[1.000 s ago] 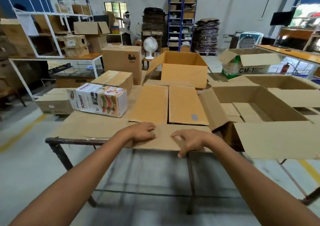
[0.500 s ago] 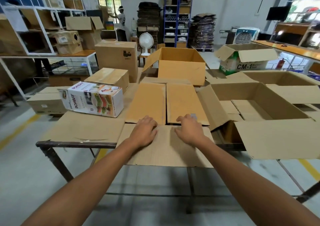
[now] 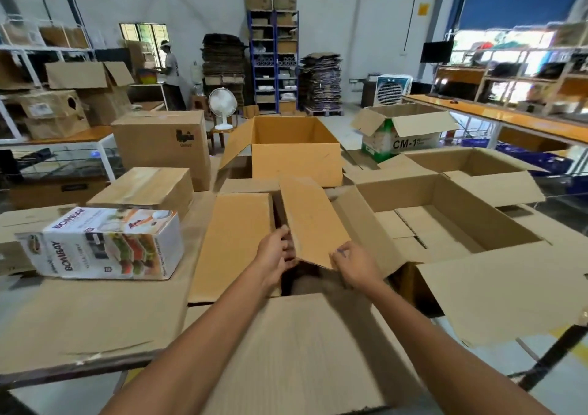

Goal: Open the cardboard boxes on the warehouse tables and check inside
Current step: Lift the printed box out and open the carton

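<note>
holding up the right flap of the middle box at the near edge of the table, with the fingers of the left hand curled round its inner edge and the right hand pinching its near corner. likely to tear at the crease if yanked, or to foul the open box just beside it on swinging outward.

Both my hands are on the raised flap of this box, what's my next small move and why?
Probably swing the flap fully over to the right: left hand and right hand hold its near end, it stands only half up, and just a dark gap shows beneath.
</note>
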### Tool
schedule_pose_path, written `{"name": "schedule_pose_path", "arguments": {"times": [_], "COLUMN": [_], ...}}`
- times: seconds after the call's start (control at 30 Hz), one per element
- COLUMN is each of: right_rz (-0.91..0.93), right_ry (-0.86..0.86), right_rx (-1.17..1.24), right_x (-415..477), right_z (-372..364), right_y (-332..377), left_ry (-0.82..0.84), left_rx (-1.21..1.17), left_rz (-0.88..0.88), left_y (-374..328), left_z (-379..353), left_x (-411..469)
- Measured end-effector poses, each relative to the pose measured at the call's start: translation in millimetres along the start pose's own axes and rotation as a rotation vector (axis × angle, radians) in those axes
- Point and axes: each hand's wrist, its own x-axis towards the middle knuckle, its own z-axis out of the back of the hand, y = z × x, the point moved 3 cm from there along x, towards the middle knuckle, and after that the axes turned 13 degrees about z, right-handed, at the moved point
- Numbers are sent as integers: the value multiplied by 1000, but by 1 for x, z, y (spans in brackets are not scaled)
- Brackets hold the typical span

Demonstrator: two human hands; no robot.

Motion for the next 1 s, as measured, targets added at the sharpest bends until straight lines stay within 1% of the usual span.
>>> {"name": "schedule_pose_path", "arguments": {"times": [0.07,0.13,0.23,0.3,0.33,0.37,0.4,0.47,0.5,0.53,0.63,0.67,0.73,0.8,0.83,0.9,1.0], "right_rz": [-12,19,90,14,-23,-44,-38,-38,-43,-46,-53,-62,-77,-101,-105,-90,-58], "right_ry": [-43,-56,-81,-91,-106,-116,-107,-67,-33,7,67,89,133,145,132,95,139], "right_rx": [192,443,783,929,985,995,985,837,733,631,227,117,-11,-84,-95,-61,40], "right_x": [7,11,21,31,37,42,44,52,55,57,69,70,70,69,67,68,71], "right_z": [15,33,63,87,101,116,130,156,167,175,181,175,155,133,127,117,101], "right_y": [4,12,8,-10,-20,-32,-40,-63,-75,-85,-117,-125,-135,-143,-144,-146,-141], "left_ry": [80,140,170,167,160,141,114,55,2,-37,-196,-205,-143,-77,-80,-140,-223], "left_rx": [-1,71,352,506,540,578,632,706,666,573,331,265,167,101,85,115,265], "left_rz": [-81,-163,-261,-277,-281,-271,-267,-214,-179,-155,36,107,187,214,210,161,82], "left_y": [-15,-22,-20,-8,0,8,18,32,36,39,52,59,71,71,68,53,13], "left_z": [-26,-56,-104,-130,-140,-149,-156,-168,-170,-171,-164,-161,-163,-171,-173,-170,-163], "left_x": [-5,-9,-4,9,18,24,38,46,53,56,76,85,89,77,73,71,53]}}
